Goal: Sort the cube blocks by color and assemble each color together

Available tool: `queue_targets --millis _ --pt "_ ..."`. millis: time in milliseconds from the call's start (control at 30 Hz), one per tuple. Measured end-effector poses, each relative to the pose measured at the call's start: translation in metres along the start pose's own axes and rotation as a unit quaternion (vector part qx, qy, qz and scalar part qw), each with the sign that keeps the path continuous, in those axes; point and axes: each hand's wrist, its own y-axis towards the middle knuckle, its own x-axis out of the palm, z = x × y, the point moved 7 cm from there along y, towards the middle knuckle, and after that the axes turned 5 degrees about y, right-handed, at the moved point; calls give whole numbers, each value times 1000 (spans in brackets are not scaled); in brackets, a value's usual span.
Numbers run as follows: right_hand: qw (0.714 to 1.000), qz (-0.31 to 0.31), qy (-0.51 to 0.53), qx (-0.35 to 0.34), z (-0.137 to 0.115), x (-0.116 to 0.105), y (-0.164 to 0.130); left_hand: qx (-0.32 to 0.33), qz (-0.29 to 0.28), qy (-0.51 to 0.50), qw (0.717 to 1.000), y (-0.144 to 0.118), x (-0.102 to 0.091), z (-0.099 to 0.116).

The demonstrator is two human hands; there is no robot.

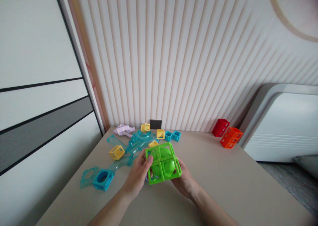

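A green block of joined open-frame cubes [161, 162] is held up over the table, tilted toward me, with rounded green shapes inside its openings. My left hand [140, 168] grips its left side, the thumb lying over the front frame. From the right, my right hand [185, 179] holds the block, its fingers mostly hidden behind. Something bluish shows just under the block's lower left corner, too covered to make out. Behind the block lie clear teal track pieces [139, 141] and a partly covered yellow cube [153, 144].
On the table [216, 176] at left are a blue cube with a round hole [103, 179], a teal ring [89, 176] and a yellow cube [117, 152]. Lilac pieces [123, 130] and small blue cubes [172, 136] sit near the wall. Red [220, 127] and orange blocks [231, 137] stand at right.
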Motion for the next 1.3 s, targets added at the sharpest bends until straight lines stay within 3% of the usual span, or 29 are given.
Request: queue_targets --millis 167,267,467,667,767,967,1133,1300 --pt "997 50 55 16 7 -9 4 27 53 27 998 0 -7 8" --pt "997 45 59 12 5 -6 4 24 89 11 996 0 -12 4" --pt "998 35 37 21 0 -1 2 14 109 -38 993 4 -16 -6" --pt "996 44 -65 -39 -7 -7 2 45 151 25 987 4 -20 5" --pt "990 40 -118 -70 -11 -7 1 61 131 27 989 5 -16 6" --pt "972 11 -212 -97 -8 -3 2 82 21 33 996 4 3 3" --pt "952 0 -281 -123 -5 -5 -2 71 52 86 992 2 -2 7" --pt "942 47 -300 -144 -9 -12 -8 81 42 99 991 1 -1 12"
